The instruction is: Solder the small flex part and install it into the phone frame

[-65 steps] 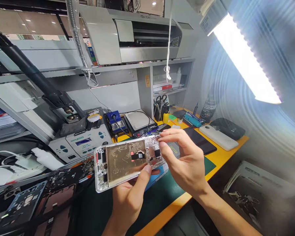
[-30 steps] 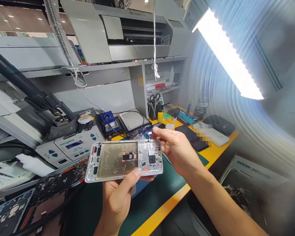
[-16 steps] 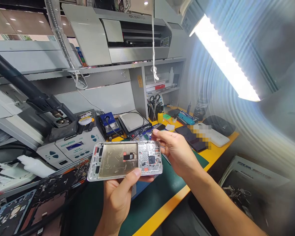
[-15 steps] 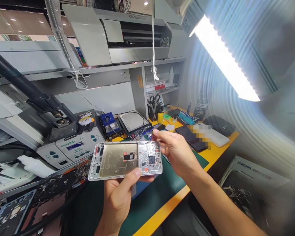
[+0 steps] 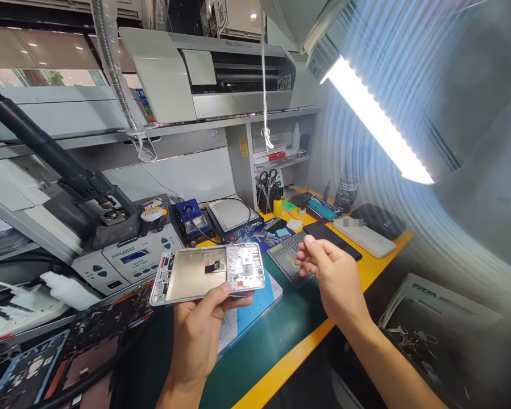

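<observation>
My left hand (image 5: 199, 326) grips an opened phone frame (image 5: 191, 275) from below, thumb on its near edge. A bare metal recess fills most of the frame's left side, with a short black flex cable (image 5: 213, 266) in it. The circuit board (image 5: 245, 267) shows at the right end. My right hand (image 5: 334, 275) is off to the right, apart from the frame, over a grey perforated mat. Its fingers are curled in with thumb and forefinger close together; whatever they may hold cannot be made out.
Blue-and-white booklet (image 5: 261, 304) lies below the frame on the green mat (image 5: 276, 335). A dark phone (image 5: 336, 241) and a white phone (image 5: 361, 236) lie at right. Behind stand a blue soldering station (image 5: 191, 218) and a hot-air station (image 5: 131, 258). A bright lamp (image 5: 378, 119) hangs at upper right.
My right hand has drawn away from the frame's upper right edge, to the right and slightly down. My left hand still holds the frame, which sits a little further left.
</observation>
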